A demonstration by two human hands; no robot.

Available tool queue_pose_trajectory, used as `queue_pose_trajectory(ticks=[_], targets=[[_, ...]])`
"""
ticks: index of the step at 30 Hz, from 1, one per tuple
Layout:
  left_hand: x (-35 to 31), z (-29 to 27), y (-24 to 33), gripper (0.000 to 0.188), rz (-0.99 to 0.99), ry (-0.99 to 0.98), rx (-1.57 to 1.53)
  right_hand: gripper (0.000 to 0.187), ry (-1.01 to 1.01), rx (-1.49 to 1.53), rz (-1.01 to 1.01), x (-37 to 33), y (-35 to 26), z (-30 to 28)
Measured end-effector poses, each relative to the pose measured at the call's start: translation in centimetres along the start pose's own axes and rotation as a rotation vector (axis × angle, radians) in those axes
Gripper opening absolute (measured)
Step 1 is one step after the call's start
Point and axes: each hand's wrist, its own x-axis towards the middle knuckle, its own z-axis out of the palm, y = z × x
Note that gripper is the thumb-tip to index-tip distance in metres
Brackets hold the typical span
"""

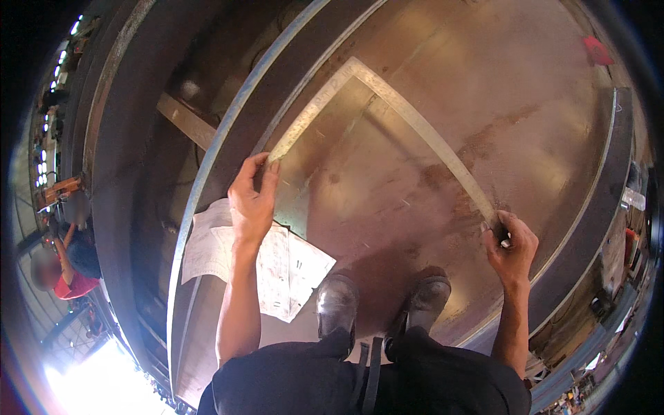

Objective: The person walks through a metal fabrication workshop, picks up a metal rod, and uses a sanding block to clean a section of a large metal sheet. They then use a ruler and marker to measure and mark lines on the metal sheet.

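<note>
A large metal carpenter's square (423, 131) spans the space between my two hands, its corner pointing away from me. My left hand (253, 197) pinches the end of the shorter-looking arm, beside a steel beam flange. Fingers of my right hand (510, 245) are closed round the end of the other arm. Below the square lies a broad brownish steel plate (387, 200). Sheets of paper with printed drawings (290, 270) rest by my left forearm, partly covered by it.
My boots (339, 304) stand on the plate. Long steel beams run along the left (238, 104) and right (588, 221). A red object (597, 51) lies at the far right. Another person in a red top (75, 285) is beyond the left beams.
</note>
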Motion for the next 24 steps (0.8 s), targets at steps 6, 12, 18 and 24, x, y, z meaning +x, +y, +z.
queue_pose_trajectory(ticks=[6,12,18,24], targets=[[-1.4,-0.7,-4.5,0.034,-0.003,0.103,0.036,0.033,-0.094,0.118,0.057,0.6,-1.3,3.0],[-2.1,-0.8,-7.4,0.034,-0.045,0.09,0.06,0.033,-0.15,0.174,0.082,-0.4,-0.9,6.3],[-2.0,-0.3,-7.1,0.036,-0.057,0.109,0.039,0.032,-0.105,0.169,0.054,-0.9,-0.6,6.7],[-1.5,-0.5,-7.5,0.035,-0.037,0.097,0.025,0.034,-0.118,0.196,0.111,-1.8,-0.6,7.5]])
